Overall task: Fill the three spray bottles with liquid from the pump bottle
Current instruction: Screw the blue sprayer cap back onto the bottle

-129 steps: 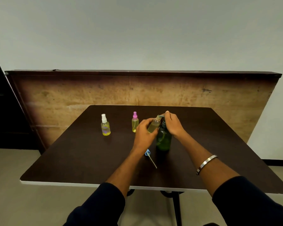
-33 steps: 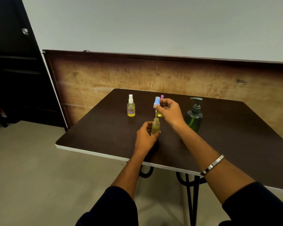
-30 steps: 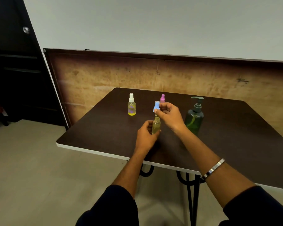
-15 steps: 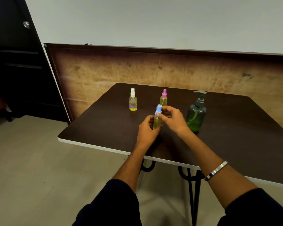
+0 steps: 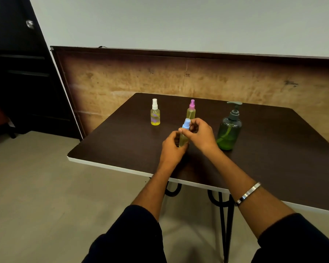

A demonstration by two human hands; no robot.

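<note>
My left hand (image 5: 172, 149) grips the body of a small spray bottle (image 5: 183, 139) of yellowish liquid, upright just above the dark table (image 5: 122, 141). My right hand (image 5: 200, 134) pinches its blue spray cap (image 5: 186, 124), which sits on the bottle's neck. Behind them stand a spray bottle with a white cap (image 5: 155, 112) and one with a pink cap (image 5: 191, 110), both holding yellow liquid. The green pump bottle (image 5: 229, 128) stands to the right of my right hand, untouched.
A wooden board (image 5: 179, 76) leans against the wall behind the table. The table's white front edge (image 5: 110, 166) runs below my forearms. A dark door (image 5: 17, 63) is at the left, with bare floor in front.
My right hand lowered the blue cap with its tube into the bottle and now holds it seated on the neck. The camera view shifted slightly.
</note>
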